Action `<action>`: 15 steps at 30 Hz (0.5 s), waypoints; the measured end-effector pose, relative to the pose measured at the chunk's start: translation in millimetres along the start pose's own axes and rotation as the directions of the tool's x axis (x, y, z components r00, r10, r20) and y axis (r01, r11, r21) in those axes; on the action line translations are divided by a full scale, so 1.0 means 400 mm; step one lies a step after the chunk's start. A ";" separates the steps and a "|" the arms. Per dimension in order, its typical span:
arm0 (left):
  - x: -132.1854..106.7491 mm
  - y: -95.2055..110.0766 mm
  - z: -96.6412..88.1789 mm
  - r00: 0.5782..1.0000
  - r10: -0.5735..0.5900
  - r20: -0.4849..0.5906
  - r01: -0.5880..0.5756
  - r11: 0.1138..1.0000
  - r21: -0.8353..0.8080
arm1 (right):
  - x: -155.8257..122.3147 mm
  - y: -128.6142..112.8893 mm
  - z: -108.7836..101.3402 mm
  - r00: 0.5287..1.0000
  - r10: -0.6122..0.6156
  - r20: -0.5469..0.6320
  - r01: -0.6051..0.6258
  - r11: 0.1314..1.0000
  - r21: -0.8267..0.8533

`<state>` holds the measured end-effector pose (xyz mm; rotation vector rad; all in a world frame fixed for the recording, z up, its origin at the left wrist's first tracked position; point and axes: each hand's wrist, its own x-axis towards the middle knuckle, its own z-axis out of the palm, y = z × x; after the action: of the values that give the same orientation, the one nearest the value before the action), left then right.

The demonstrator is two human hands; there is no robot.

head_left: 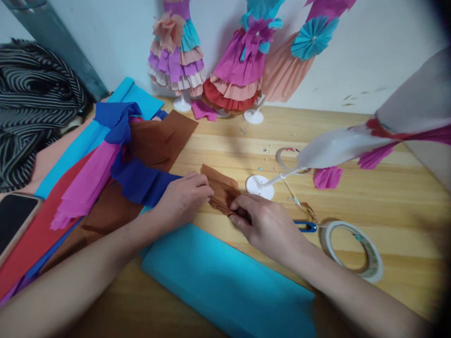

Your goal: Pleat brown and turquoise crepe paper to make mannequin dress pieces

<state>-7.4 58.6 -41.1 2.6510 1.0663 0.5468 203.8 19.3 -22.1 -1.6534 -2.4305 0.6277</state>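
Note:
Between my hands is a strip of brown crepe paper, its near edge gathered into small pleats. My left hand pinches the strip's left end, with the fingertips pressed together. At the other end my right hand grips the pleated edge between thumb and fingers. A folded sheet of turquoise paper lies on the table just below both hands. Blue crepe paper reaches up to my left hand from the left. Close behind my right hand is the round white base of a stand.
A white mini dress form leans in from the right. Rolls of tape and blue-handled scissors lie right. Paper-dressed forms stand by the wall. Coloured paper, a phone and striped cloth fill the left.

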 end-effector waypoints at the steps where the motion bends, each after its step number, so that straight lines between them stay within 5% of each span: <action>1: 0.001 0.002 -0.003 1.000 -0.011 -0.002 0.011 1.000 -0.029 | 0.001 0.001 0.000 1.000 0.002 -0.005 -0.002 1.000 0.001; 5: 0.009 0.008 -0.017 0.999 -0.031 0.012 0.033 0.988 -0.152 | 0.003 0.000 -0.003 1.000 -0.005 -0.011 0.005 1.000 -0.006; 15: 0.024 0.008 0.018 0.999 -0.035 0.017 0.034 0.998 0.059 | 0.006 0.001 -0.007 0.998 0.056 -0.015 -0.057 0.998 -0.039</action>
<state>4.1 62.7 -44.0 2.6770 1.1378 0.4910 204.1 22.5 -19.8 -1.7410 -2.4093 0.5782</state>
